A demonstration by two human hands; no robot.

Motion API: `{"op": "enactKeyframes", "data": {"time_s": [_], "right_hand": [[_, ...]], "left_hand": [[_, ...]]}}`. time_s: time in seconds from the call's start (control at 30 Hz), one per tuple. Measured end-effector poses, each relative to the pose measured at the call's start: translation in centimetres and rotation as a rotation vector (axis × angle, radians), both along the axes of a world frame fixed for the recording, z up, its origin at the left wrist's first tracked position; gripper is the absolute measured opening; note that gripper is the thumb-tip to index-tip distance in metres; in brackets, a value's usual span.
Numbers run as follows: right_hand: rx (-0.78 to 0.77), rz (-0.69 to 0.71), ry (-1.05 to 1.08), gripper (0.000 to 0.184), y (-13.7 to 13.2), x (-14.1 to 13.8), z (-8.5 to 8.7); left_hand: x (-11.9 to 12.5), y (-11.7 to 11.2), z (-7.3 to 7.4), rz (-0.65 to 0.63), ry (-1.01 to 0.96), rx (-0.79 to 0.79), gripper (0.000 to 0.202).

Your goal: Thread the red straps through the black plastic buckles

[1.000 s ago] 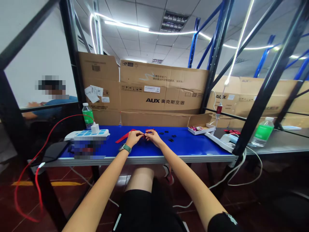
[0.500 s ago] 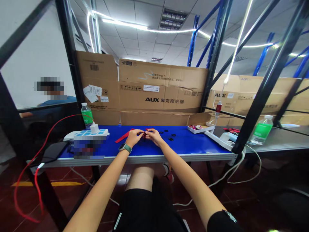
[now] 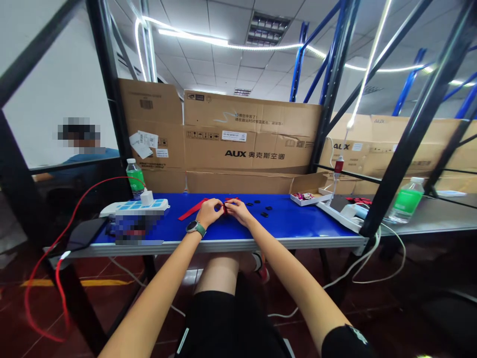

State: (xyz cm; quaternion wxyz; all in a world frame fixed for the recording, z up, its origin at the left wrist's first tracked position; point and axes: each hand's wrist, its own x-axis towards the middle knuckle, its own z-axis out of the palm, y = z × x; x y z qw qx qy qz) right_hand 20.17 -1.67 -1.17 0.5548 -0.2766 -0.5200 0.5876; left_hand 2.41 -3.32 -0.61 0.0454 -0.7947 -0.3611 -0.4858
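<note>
My left hand [image 3: 209,212], with a watch [image 3: 194,226] on its wrist, is closed in a pinch over the blue table. Close beside it, my right hand [image 3: 238,211] is pinched too, the fingertips of both nearly meeting. Between them is a piece of red strap [image 3: 225,209], with something small and dark that the fingers mostly hide. A flat length of the red strap [image 3: 192,211] lies on the table to the left of my left hand. Several small black pieces, perhaps buckles [image 3: 264,215], are scattered right of my right hand.
On the left of the blue table [image 3: 298,226] are a power strip [image 3: 134,206], a green-labelled bottle [image 3: 134,178] and a red cable [image 3: 85,201]. An open small box [image 3: 307,201] with bits inside stands at right, near another power strip [image 3: 341,219]. Cardboard [image 3: 253,169] walls the back. A person [image 3: 89,155] sits beyond, at left.
My left hand has turned slightly and its fingers have curled more around the red strap. My right hand stays nearly in place. The view has shifted very slightly.
</note>
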Motion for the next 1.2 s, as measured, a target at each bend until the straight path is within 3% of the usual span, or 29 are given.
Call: {"op": "enactKeyframes", "data": {"time_s": [0.4, 0.67, 0.87, 1.0, 1.2], "right_hand": [[0.131, -0.215, 0.008, 0.035, 0.6, 0.0, 0.1], [0.03, -0.118, 0.058, 0.039, 0.7, 0.6, -0.1], [0.029, -0.113, 0.056, 0.039, 0.4, 0.7, 0.1], [0.034, -0.067, -0.005, 0.042, 0.4, 0.5, 0.1], [0.04, -0.119, 0.006, 0.047, 0.9, 1.0, 0.1]], "left_hand": [[0.5, -0.4, 0.4, -0.064, -0.055, 0.007, 0.009], [0.1, 0.2, 0.2, -0.015, -0.184, -0.048, 0.016], [0.2, 0.0, 0.3, -0.076, -0.078, -0.063, 0.015], [-0.3, 0.1, 0.4, 0.019, -0.11, -0.027, 0.011], [-1.7, 0.8, 0.1, 0.152, -0.278, -0.002, 0.013]]}}
